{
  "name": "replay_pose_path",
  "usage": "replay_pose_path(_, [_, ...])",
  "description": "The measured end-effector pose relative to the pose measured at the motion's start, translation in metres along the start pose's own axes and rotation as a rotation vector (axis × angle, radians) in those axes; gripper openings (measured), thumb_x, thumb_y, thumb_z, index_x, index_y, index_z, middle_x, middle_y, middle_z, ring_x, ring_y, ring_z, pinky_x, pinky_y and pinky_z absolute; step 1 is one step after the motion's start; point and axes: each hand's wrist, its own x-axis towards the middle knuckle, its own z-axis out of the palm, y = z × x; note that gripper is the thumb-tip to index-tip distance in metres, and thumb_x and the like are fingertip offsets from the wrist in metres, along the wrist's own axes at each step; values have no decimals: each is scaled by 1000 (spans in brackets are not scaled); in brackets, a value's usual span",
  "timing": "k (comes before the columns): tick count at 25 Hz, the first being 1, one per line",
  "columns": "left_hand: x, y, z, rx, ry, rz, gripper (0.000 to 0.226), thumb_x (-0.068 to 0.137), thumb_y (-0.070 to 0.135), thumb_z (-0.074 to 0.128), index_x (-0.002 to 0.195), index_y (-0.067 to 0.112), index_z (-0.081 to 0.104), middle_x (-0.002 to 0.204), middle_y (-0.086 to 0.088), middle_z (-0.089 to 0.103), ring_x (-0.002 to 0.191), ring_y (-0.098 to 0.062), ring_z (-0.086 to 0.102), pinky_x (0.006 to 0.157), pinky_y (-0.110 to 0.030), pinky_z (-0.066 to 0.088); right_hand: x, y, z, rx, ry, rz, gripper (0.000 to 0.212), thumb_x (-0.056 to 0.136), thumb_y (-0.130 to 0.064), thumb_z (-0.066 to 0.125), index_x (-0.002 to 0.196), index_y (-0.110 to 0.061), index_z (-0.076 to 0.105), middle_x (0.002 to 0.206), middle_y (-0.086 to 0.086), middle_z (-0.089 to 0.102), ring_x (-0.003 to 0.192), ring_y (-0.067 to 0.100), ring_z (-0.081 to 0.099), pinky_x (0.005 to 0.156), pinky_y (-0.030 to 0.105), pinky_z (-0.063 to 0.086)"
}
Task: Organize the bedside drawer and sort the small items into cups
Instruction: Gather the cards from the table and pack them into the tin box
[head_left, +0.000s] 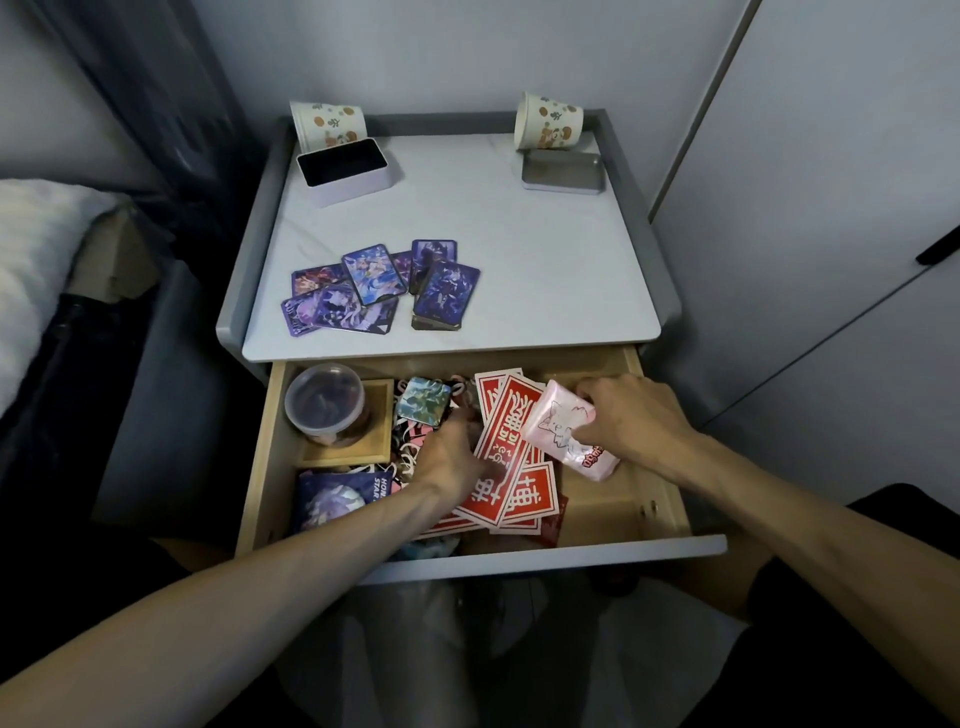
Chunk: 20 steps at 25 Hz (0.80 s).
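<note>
Bedside drawer (667, 512) open, right hand (631, 415) gripping pink packet (563, 434), left hand (451, 457) among clutter

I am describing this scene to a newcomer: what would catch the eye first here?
The bright red cards heaped in the open drawer stand out most, with the right hand gripping a pink packet above them and the left hand at their left edge. Next come the purple picture cards scattered on the nightstand top, front left.
</note>
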Motion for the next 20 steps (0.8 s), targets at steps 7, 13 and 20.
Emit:
replay_pose_path(7, [-20,12,-40,162,-79,198,13,94,23,64,106,26,62,108,4,72,87,-6,70,81,-27,58,-15,-3,-25,370,67,-77,33,83,-41,75,110,-26,63,118,-8,69,93,11,72,63,19,55])
replay_pose_path(13, [-42,63,-87,35,118,395,16,97,21,60,113,23,60,107,10,71,93,-5,69,83,-27,54,-29,-6,-76,1097,215,-80,18,85,-20,76,102,-16,70,99,-3,75,88,11,73,73,32,61])
replay_pose_path(20, [37,153,-88,-687,73,76,21,100,10,53,120,7,57,104,-9,72,91,-26,71,89,-48,55,-8,9,-115,1441,310,43,17,89,-23,69,106,-16,70,97,2,77,84,19,69,60,27,43])
